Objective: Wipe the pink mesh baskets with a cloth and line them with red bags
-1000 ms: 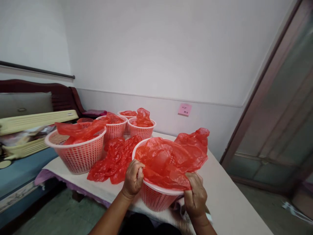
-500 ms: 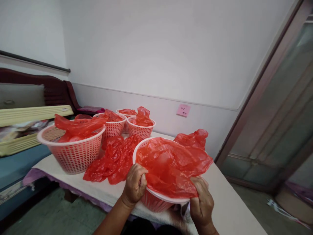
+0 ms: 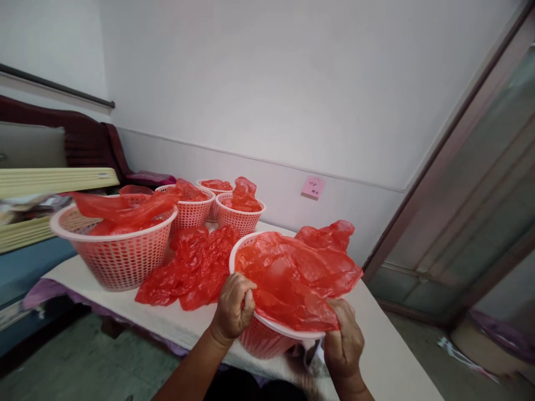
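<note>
A thin red plastic bag [image 3: 288,278] lies spread inside and over a white perforated basket [image 3: 267,337] at the table's near edge. My left hand [image 3: 234,306] is closed at the basket's left front rim, pinching the bag's edge. At the right front, my right hand [image 3: 343,337] grips the same bag's edge, its fingers curled over the rim. Both hands pull the bag's mouth across the front rim. A crumpled pile of red bags [image 3: 192,267] rests just left of this basket. Behind the basket, another red bag [image 3: 328,235] sticks up.
A larger basket [image 3: 117,259] with a red bag stands at the left. Three smaller bagged baskets, one of them the nearest small basket [image 3: 240,220], stand towards the wall. A pink note [image 3: 312,187] is stuck on the wall. The white table [image 3: 393,345] extends right.
The view has shifted slightly, moving the left-hand baskets a little left and up in the picture. Both hands keep their grip on the bag at the rim.
</note>
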A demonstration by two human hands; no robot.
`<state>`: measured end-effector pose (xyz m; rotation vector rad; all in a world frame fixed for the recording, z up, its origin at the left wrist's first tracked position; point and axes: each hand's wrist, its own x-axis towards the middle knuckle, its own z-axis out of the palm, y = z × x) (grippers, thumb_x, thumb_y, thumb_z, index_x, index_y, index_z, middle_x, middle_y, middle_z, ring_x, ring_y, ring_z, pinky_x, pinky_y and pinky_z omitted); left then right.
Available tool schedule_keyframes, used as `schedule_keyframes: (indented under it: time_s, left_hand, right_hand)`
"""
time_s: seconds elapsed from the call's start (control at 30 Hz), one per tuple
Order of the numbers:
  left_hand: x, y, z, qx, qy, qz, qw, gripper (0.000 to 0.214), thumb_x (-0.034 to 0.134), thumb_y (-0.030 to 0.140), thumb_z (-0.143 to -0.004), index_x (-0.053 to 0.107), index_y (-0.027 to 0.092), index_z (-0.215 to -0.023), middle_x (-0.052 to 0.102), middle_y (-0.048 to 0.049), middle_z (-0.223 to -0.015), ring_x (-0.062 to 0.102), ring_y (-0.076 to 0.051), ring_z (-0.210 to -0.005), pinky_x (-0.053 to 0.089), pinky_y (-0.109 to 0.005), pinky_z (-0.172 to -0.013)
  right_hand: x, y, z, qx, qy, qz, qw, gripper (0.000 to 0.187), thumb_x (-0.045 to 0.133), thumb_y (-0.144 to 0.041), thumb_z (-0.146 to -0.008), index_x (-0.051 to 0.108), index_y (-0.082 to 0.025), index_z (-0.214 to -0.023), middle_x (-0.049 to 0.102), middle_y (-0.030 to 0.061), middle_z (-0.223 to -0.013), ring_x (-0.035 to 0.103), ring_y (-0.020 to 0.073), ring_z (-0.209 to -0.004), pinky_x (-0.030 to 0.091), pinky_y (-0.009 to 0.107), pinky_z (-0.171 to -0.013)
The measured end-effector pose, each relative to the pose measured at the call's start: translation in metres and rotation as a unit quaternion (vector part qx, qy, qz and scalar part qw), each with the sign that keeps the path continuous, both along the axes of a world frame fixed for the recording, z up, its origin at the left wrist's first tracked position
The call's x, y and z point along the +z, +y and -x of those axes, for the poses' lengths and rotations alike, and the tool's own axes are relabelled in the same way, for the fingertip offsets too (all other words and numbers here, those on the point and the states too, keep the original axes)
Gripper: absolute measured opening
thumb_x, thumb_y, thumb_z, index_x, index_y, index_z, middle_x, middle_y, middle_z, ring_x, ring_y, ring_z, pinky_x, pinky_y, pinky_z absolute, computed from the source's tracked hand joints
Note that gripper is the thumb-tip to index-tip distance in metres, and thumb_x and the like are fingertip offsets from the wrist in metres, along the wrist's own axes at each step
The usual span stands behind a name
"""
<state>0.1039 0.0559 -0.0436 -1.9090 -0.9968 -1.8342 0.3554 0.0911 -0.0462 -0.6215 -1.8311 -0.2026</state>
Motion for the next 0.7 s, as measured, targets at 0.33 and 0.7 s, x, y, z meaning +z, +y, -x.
schedule_keyframes:
  time_s: [0.33,0.7]
  left_hand:
    - [0.000,0.011,0.003,-0.009,-0.006,0.013,1.000,0.021,0.042,0.006,-0.088,0.054,0.018,-0.099,0.054,-0.0022,-0.080,0.053,-0.015,-0.076,0.048,-0.029,-0.070]
    - [0.005,0.000,0.004,-0.008,0.011,0.013,1.000,0.022,0.045,0.005,-0.087,0.056,0.019,-0.101,0.054,-0.0011,-0.079,0.053,-0.014,-0.073,0.048,-0.027,-0.066]
  right_hand:
    - [0.001,0.008,0.007,0.000,0.035,0.027,0.999,0.023,0.035,-0.016,-0.094,0.057,-0.018,-0.098,0.057,0.0046,-0.090,0.052,0.0207,-0.085,0.038,0.041,-0.083]
    - [0.007,-0.003,0.007,-0.003,0.029,0.001,1.000,0.023,0.034,-0.016,-0.093,0.055,-0.021,-0.100,0.058,0.0041,-0.089,0.053,0.0218,-0.084,0.039,0.042,-0.084]
